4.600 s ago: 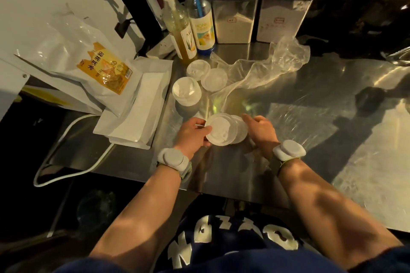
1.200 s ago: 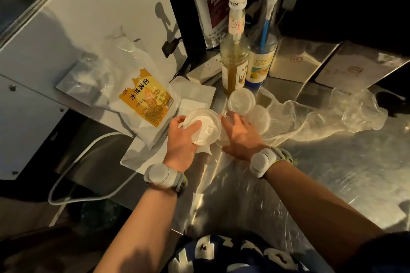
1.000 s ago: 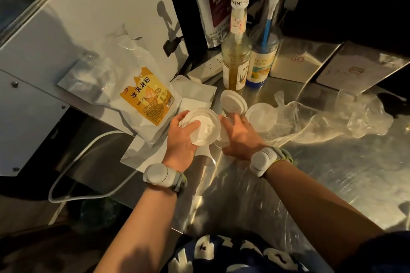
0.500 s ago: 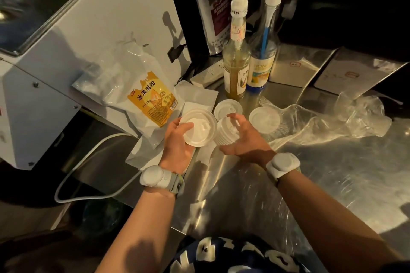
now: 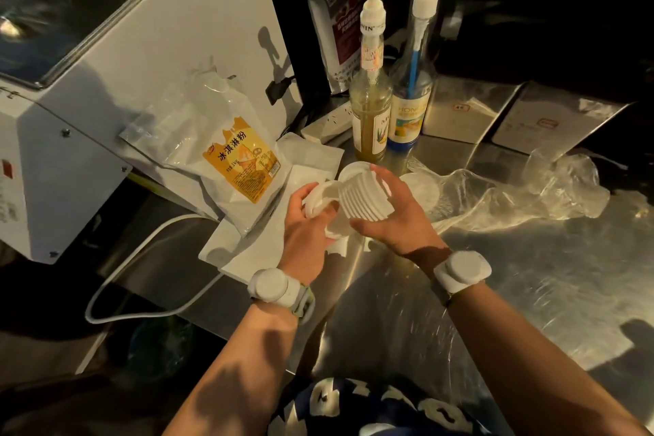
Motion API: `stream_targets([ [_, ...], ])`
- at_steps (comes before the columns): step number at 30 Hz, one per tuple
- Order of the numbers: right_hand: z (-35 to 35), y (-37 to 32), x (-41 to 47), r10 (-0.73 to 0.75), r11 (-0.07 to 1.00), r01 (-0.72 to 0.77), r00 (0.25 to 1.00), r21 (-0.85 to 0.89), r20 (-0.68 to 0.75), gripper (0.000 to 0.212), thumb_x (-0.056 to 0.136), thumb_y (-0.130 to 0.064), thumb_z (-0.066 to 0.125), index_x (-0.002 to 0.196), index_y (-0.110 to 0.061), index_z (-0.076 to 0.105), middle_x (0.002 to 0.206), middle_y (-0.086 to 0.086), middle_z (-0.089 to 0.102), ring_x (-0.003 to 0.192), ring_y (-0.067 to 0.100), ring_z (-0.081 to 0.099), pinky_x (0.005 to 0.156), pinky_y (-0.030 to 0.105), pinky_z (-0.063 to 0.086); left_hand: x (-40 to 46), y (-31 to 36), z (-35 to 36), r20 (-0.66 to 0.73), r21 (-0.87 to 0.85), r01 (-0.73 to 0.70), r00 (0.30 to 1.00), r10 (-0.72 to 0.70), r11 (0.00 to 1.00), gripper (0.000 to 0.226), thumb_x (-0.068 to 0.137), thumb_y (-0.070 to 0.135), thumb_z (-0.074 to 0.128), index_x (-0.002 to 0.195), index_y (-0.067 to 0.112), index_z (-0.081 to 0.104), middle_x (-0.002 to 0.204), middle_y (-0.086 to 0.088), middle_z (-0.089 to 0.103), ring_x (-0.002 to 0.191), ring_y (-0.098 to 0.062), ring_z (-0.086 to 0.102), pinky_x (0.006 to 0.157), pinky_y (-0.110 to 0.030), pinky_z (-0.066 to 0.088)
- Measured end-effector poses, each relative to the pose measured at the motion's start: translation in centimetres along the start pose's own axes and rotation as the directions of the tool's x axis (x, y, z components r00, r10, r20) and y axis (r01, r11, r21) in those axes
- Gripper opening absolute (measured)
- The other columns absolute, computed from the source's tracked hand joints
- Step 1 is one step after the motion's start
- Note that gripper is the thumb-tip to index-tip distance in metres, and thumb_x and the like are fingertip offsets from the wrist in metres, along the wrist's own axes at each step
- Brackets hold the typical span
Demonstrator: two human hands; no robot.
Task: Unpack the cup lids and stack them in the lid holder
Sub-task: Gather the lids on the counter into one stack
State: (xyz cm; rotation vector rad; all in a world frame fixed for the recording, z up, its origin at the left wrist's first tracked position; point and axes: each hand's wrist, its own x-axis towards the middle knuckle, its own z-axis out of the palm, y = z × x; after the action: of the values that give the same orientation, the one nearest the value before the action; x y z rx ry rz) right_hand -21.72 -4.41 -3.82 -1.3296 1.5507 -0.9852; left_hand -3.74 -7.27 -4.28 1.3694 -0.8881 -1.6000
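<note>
glossy steel counter (image 5: 531,294), ribbed plastic lids (image 5: 364,196)

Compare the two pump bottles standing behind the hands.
The left syrup bottle holds yellow-green liquid, while the right syrup bottle looks clear with a blue tube inside. The left one's label is white; the right one's has a blue band at its foot. Both stand upright, side by side, and carry white pumps.

Both forearms reached forward, bare, each with a white band at the wrist. The left hand (image 5: 307,223) was curled round a few lids (image 5: 318,200), thumb on top. Just right of it, the right hand (image 5: 396,219) gripped a lid stack (image 5: 364,196) from the far side, fingers wrapped over, thumb underneath. The hands nearly touched.
</note>
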Motion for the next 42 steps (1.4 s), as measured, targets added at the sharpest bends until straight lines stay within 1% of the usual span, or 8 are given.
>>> stream_targets([
  [3,0.0,-0.6,-0.1,-0.130,0.979,0.133,0.991,-0.152,0.033,0.103,0.067,-0.031,0.089,0.153,-0.024,0.032,0.149,0.002,0.037,0.136,0.015,0.034,0.109,0.026,0.029,-0.3,-0.9,0.5,0.037,-0.041,0.037,0.999,-0.036,0.998,0.050,0.084,0.023,0.081,0.127,0.041,0.061,0.128,-0.008,0.069,0.120,-0.037,0.066,0.084,-0.052,0.062],
  [7,0.2,-0.9,0.1,-0.184,0.954,0.200,0.979,-0.223,0.090,0.120,0.063,-0.038,0.092,0.157,-0.024,0.020,0.157,0.005,0.022,0.140,0.011,0.024,0.104,0.002,0.015,-0.4,-1.1,0.5,0.052,-0.041,0.007,0.999,-0.005,0.999,0.049,0.086,0.021,0.074,0.130,0.037,0.058,0.128,-0.013,0.067,0.117,-0.039,0.065,0.072,-0.039,0.060],
  [14,0.2,-0.4,-0.1,-0.124,0.987,0.118,0.991,-0.112,-0.046,0.106,0.066,-0.024,0.089,0.154,-0.026,0.030,0.135,-0.002,0.036,0.124,0.001,0.031,0.093,-0.001,0.024,0.2,-0.7,0.4,0.051,-0.037,-0.001,0.999,0.003,0.999,0.043,0.086,0.022,0.077,0.125,0.035,0.063,0.123,-0.011,0.071,0.118,-0.038,0.068,0.085,-0.057,0.062],
  [20,-0.8,0.1,0.1,0.054,0.999,-0.052,0.972,0.016,-0.228,0.058,0.073,-0.043,0.076,0.122,-0.030,0.047,0.098,-0.016,0.057,0.086,0.004,0.059,0.070,0.022,0.050,0.4,-0.5,0.1,-0.011,0.038,-0.010,1.000,0.010,0.999,0.038,0.084,0.041,0.079,0.119,0.041,0.066,0.126,-0.005,0.069,0.119,-0.036,0.066,0.093,-0.066,0.057],
  [25,-1.5,0.9,0.5,0.221,0.946,-0.105,0.901,0.307,-0.373,0.041,0.079,-0.052,0.060,0.112,-0.027,0.055,0.098,-0.009,0.063,0.095,0.020,0.065,0.074,0.044,0.062,0.6,-0.5,-0.2,-0.015,-0.003,0.031,0.999,-0.031,1.000,0.039,0.087,0.036,0.074,0.125,0.043,0.067,0.134,-0.005,0.064,0.126,-0.034,0.060,0.093,-0.062,0.059],
  [33,-0.7,0.2,0.0,0.325,0.781,-0.168,0.932,0.601,-0.162,0.027,0.092,-0.033,0.060,0.113,-0.017,0.058,0.107,0.015,0.068,0.079,0.036,0.074,0.059,0.037,0.060,0.9,-0.8,0.1,-0.022,-0.068,0.087,0.996,-0.089,0.994,0.034,0.089,0.050,0.069,0.123,0.047,0.068,0.135,-0.005,0.065,0.125,-0.033,0.063,0.094,-0.061,0.059],
  [38,1.3,-0.5,-0.7,0.312,0.803,-0.220,0.947,0.554,-0.077,0.009,0.097,-0.032,0.057,0.103,-0.028,0.062,0.103,0.011,0.070,0.075,0.033,0.074,0.058,0.036,0.060,1.1,-1.0,0.9,-0.005,-0.124,0.106,0.994,-0.107,0.987,0.067,0.077,0.062,0.072,0.139,0.042,0.057,0.135,-0.006,0.068,0.124,-0.033,0.066,0.093,-0.057,0.059],
  [42,2.4,-0.6,-0.9,0.272,0.881,-0.221,0.960,0.419,-0.065,0.021,0.090,-0.040,0.052,0.091,-0.024,0.066,0.077,0.010,0.073,0.058,0.028,0.068,0.051,0.035,0.054,1.0,-1.2,1.5,0.038,-0.056,0.088,0.996,-0.086,0.995,0.066,0.080,0.067,0.065,0.141,0.042,0.054,0.137,-0.005,0.066,0.128,-0.032,0.061,0.094,-0.052,0.059],
])
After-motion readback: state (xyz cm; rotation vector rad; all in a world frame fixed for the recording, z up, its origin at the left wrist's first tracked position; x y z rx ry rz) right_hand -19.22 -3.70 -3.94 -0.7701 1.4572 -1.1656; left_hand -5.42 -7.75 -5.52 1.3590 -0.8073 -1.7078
